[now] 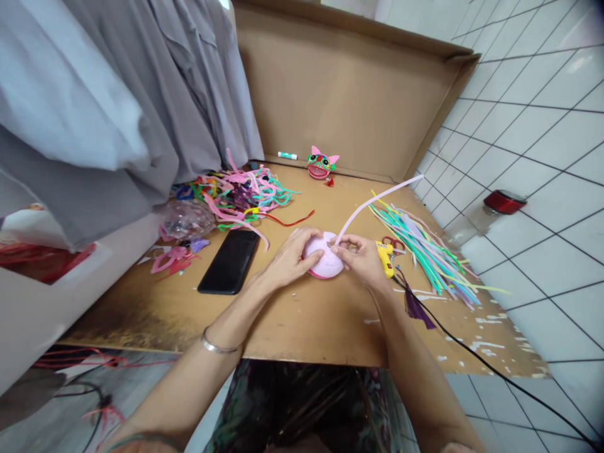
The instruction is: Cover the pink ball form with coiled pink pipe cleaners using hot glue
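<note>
Over the middle of the cardboard-covered table, a pale lilac dome [325, 259] wound in pipe cleaner rows, with a pink lower edge, sits between my two hands. My left hand [296, 255] is closed around its left side, thumb pressed on the front. At the dome's right, my right hand [357, 255] pinches a pale pink pipe cleaner [372, 202] close to the surface. The loose length of that pipe cleaner rises and bends away to the upper right. My right fingertips hide where it meets the dome.
A black phone [229, 262] lies left, below a tangled heap of pipe cleaners [250, 192]. Right are a yellow glue gun [385, 259] with a black cord, red scissors [394, 244], a purple tassel [417, 309] and straight pipe cleaners [425, 248]. A colourful lion-like head [319, 165] stands behind.
</note>
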A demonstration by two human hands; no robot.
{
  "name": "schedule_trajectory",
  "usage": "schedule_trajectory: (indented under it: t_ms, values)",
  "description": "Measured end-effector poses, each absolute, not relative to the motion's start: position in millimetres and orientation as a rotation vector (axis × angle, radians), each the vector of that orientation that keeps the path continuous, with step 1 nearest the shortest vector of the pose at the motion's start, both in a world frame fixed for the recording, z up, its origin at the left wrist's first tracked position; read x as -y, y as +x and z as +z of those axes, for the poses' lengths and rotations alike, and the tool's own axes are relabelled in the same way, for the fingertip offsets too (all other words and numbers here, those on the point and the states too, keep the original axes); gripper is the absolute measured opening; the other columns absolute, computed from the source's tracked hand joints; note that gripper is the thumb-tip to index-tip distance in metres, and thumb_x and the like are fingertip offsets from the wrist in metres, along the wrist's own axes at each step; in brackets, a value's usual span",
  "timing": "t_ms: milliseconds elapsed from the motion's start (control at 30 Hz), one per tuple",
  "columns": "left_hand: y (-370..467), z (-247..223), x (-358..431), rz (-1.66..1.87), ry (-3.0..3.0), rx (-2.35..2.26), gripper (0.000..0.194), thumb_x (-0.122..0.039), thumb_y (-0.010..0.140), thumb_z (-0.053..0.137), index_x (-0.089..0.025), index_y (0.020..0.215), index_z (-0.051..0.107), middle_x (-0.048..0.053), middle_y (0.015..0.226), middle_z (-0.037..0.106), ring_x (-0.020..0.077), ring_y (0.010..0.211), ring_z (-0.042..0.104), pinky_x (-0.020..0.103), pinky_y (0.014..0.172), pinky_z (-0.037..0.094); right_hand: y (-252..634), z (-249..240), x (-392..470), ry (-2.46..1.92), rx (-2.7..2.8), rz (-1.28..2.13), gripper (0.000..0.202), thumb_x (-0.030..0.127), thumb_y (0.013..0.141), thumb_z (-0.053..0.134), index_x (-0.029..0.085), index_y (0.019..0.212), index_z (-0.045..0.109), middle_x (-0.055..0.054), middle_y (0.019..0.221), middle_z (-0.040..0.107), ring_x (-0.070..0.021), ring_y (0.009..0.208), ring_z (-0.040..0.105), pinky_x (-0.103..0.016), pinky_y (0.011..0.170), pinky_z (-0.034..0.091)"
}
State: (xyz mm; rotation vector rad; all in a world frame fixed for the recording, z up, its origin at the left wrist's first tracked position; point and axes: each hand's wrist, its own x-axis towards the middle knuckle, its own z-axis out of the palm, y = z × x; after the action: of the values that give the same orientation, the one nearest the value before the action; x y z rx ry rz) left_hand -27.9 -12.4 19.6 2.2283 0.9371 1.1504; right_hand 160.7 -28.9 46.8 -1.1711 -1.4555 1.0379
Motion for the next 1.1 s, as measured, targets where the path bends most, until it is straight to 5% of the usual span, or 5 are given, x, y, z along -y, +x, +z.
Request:
schedule_trajectory:
  t_ms: [667,1100]
  values:
    - [-28.0,16.7,9.9,1.16,2.27,-0.874,0.03,-0.04,0.095,0.05,-0.019,0.113,0.061,0.011,0.122,0.064,0.0245,0.121,0.056,0.043,0.108,0.042,161.3,45.9,28.6,-1.155,1.464,1.032,0.039,0.049,0.062,0.078,0.015,0.079,0.069,0.007,0.053,0.045,-0.0059,0.046,0.037,-0.022,0.045,0.029]
    - [-19.5,20.9,16.1,1.195,2.295,-0.908,0.039,-0.048,0.082,0.067,-0.019,0.107,0.061,0.011,0.118,0.063,0.0282,0.118,0.056,0.044,0.103,0.043,161.3,43.9,29.1,-1.163,1.447,1.03,0.039,0.047,0.062,0.078,0.015,0.083,0.068,0.008,0.052,0.045,-0.0059,0.043,0.037,-0.023,0.044,0.029]
